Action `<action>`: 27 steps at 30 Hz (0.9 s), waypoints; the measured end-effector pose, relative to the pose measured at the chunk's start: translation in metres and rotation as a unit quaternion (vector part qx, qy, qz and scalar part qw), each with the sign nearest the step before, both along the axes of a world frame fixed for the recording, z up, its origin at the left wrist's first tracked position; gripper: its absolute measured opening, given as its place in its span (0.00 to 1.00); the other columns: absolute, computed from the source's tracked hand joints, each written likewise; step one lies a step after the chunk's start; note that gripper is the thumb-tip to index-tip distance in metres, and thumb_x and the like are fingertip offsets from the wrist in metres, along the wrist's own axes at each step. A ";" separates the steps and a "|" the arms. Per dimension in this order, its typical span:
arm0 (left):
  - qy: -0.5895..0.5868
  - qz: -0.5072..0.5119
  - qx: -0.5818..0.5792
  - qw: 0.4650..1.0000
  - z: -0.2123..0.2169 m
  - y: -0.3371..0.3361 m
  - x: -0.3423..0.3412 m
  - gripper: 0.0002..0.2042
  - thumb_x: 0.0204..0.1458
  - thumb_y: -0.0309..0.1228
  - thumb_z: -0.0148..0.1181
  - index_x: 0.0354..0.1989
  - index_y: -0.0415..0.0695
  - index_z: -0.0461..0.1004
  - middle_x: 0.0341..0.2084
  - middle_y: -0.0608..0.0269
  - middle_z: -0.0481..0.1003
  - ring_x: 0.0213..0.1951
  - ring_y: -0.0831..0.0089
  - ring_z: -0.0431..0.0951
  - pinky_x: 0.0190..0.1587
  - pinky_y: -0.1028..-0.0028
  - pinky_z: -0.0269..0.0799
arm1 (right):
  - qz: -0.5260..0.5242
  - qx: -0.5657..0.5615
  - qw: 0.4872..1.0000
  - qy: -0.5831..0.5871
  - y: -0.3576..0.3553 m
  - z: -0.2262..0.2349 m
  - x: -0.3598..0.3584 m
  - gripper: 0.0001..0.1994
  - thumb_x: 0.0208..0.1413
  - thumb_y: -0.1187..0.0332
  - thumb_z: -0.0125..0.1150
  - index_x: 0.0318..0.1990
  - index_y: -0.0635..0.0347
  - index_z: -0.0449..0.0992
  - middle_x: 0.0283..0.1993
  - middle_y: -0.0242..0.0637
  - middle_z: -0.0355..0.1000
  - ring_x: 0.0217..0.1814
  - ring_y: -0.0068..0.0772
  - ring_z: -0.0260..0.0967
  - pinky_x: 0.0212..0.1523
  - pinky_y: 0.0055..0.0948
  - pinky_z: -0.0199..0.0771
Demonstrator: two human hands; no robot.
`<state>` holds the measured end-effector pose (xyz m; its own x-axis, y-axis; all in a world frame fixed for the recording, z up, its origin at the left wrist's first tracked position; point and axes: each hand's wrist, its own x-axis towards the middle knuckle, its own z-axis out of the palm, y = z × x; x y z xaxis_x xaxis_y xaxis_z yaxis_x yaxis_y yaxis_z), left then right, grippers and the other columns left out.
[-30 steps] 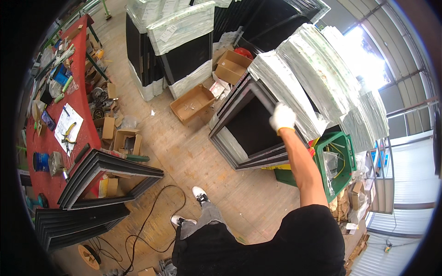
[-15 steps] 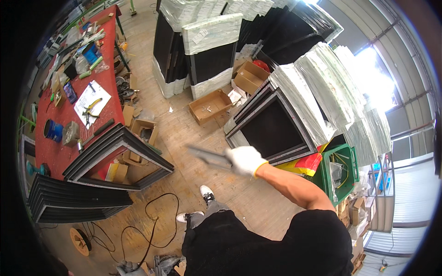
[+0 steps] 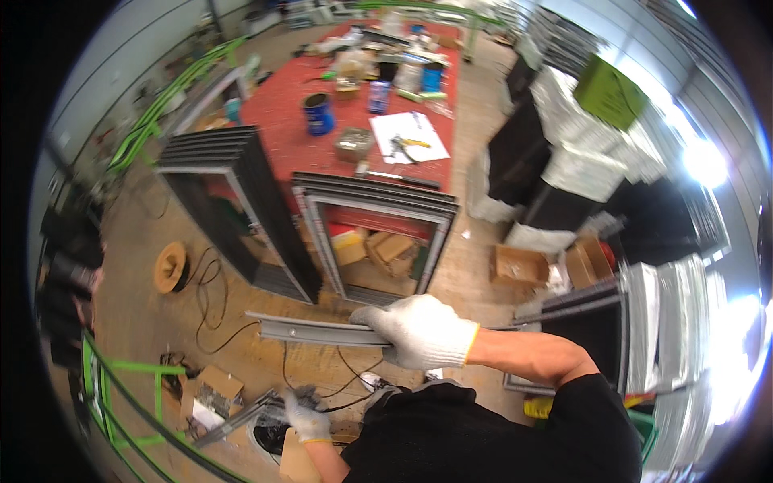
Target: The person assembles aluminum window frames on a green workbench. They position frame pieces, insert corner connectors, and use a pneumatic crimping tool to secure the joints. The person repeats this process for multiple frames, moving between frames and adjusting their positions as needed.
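Note:
My right hand (image 3: 423, 328), in a white knit glove, is wrapped around a grey metal profile strip (image 3: 318, 330) held crosswise in front of my body. A round hole or screw shows near the strip's left part. Lower down, my left hand (image 3: 307, 419), also gloved, is over the floor beside some metal strips (image 3: 237, 420) and a dark round object; its fingers are blurred. Ahead of the held strip stand stacked dark rectangular frames (image 3: 374, 197), and a second stack of frames (image 3: 241, 201) leans to their left.
A red table (image 3: 278, 145) bears a blue can (image 3: 318, 113), yellow-handled pliers (image 3: 415, 143) on paper and a hammer (image 3: 403, 179). Cardboard boxes (image 3: 515, 267) and wrapped frames (image 3: 684, 314) stand at right. A cable (image 3: 205, 298), a wooden spool (image 3: 171, 267) and green rails (image 3: 137, 368) are at left.
My view has swung left toward the table and frame stacks. The strip in my right hand has come round with it. My left hand has come further into view at the bottom.

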<state>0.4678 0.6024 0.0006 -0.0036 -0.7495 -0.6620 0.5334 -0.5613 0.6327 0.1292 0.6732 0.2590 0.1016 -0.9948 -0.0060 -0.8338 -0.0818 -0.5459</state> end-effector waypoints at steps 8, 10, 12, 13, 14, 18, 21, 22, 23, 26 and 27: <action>0.011 -0.084 -0.047 0.995 0.021 -0.042 -0.022 0.32 0.71 0.59 0.55 0.65 0.41 0.75 0.55 0.47 0.83 0.39 0.60 0.85 0.27 0.75 0.66 | -0.053 -0.128 0.980 -0.140 -0.067 0.092 0.066 0.34 0.48 0.72 0.72 0.67 0.63 0.73 0.43 0.57 0.84 0.43 0.51 0.87 0.46 0.41 0.87; 0.030 -0.068 -0.074 0.994 0.030 -0.052 -0.025 0.32 0.71 0.58 0.56 0.66 0.40 0.74 0.54 0.47 0.83 0.40 0.59 0.87 0.25 0.76 0.65 | -0.075 -0.212 0.957 -0.185 -0.079 0.097 0.080 0.24 0.51 0.70 0.75 0.57 0.67 0.79 0.37 0.46 0.83 0.38 0.31 0.85 0.43 0.32 0.86; 0.049 -0.045 -0.110 0.992 0.043 -0.061 -0.023 0.28 0.71 0.55 0.58 0.63 0.41 0.75 0.51 0.50 0.84 0.40 0.59 0.87 0.24 0.76 0.65 | -0.087 -0.215 0.941 -0.246 -0.095 0.096 0.091 0.20 0.52 0.73 0.75 0.52 0.66 0.81 0.36 0.37 0.83 0.37 0.25 0.82 0.43 0.30 0.84; 0.050 -0.022 -0.113 0.992 0.050 -0.062 -0.021 0.26 0.71 0.54 0.59 0.61 0.42 0.76 0.49 0.52 0.84 0.41 0.59 0.87 0.23 0.76 0.64 | -0.110 -0.195 0.938 -0.265 -0.103 0.092 0.098 0.19 0.52 0.75 0.75 0.52 0.66 0.81 0.35 0.34 0.83 0.36 0.22 0.81 0.43 0.29 0.84; 0.062 0.015 -0.069 0.996 0.058 -0.066 -0.018 0.21 0.71 0.49 0.61 0.57 0.44 0.76 0.44 0.56 0.84 0.40 0.60 0.86 0.28 0.73 0.73 | -0.089 -0.215 0.916 -0.327 -0.112 0.088 0.102 0.20 0.49 0.78 0.75 0.53 0.67 0.81 0.35 0.31 0.82 0.36 0.20 0.79 0.41 0.26 0.82; 0.099 0.081 -0.183 0.975 0.082 -0.060 -0.003 0.16 0.69 0.44 0.65 0.53 0.44 0.75 0.38 0.59 0.80 0.39 0.63 0.82 0.47 0.62 0.84 | -0.025 -0.117 0.867 -0.483 -0.157 0.070 0.102 0.20 0.48 0.77 0.74 0.51 0.64 0.82 0.39 0.31 0.83 0.40 0.23 0.80 0.43 0.29 0.81; -0.006 0.149 -0.188 0.971 0.091 -0.042 0.011 0.19 0.64 0.45 0.70 0.54 0.45 0.76 0.41 0.63 0.78 0.45 0.69 0.79 0.46 0.67 0.78 | 0.005 -0.103 0.838 -0.536 -0.209 0.047 0.114 0.23 0.44 0.75 0.75 0.52 0.69 0.81 0.36 0.33 0.81 0.34 0.27 0.79 0.41 0.31 0.82; -0.030 0.166 -0.210 0.963 0.093 -0.037 0.013 0.19 0.64 0.44 0.71 0.53 0.44 0.77 0.41 0.64 0.78 0.43 0.71 0.78 0.44 0.69 0.77 | 0.030 -0.085 0.822 -0.563 -0.231 0.038 0.119 0.26 0.43 0.75 0.73 0.54 0.69 0.78 0.37 0.34 0.81 0.34 0.29 0.79 0.40 0.32 0.83; -0.097 0.185 -0.162 0.964 0.093 -0.034 0.013 0.19 0.65 0.43 0.70 0.55 0.43 0.76 0.41 0.64 0.78 0.41 0.72 0.78 0.42 0.69 0.77 | 0.031 -0.059 0.777 -0.626 -0.250 0.023 0.131 0.28 0.43 0.78 0.68 0.57 0.69 0.75 0.38 0.37 0.79 0.33 0.31 0.79 0.38 0.33 0.84; -0.103 0.276 -0.137 0.946 0.093 -0.030 -0.001 0.17 0.65 0.35 0.70 0.56 0.42 0.74 0.45 0.63 0.78 0.44 0.71 0.80 0.42 0.66 0.81 | 0.077 0.079 0.706 -0.699 -0.310 -0.019 0.136 0.29 0.43 0.82 0.63 0.59 0.66 0.73 0.38 0.38 0.75 0.30 0.35 0.78 0.34 0.35 0.83; -0.130 0.287 -0.097 0.944 0.093 -0.030 -0.007 0.17 0.66 0.35 0.70 0.56 0.41 0.74 0.46 0.61 0.78 0.45 0.71 0.80 0.43 0.67 0.81 | 0.086 0.114 0.699 -0.701 -0.332 -0.037 0.144 0.29 0.43 0.82 0.63 0.58 0.65 0.73 0.38 0.38 0.75 0.29 0.36 0.77 0.33 0.36 0.83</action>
<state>0.4612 0.5724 0.0931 0.5839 -0.6861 -0.4339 0.5261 -0.0872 0.8459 0.2730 0.3415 0.2221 0.2848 -0.9566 0.0618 0.5445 0.1084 -0.8317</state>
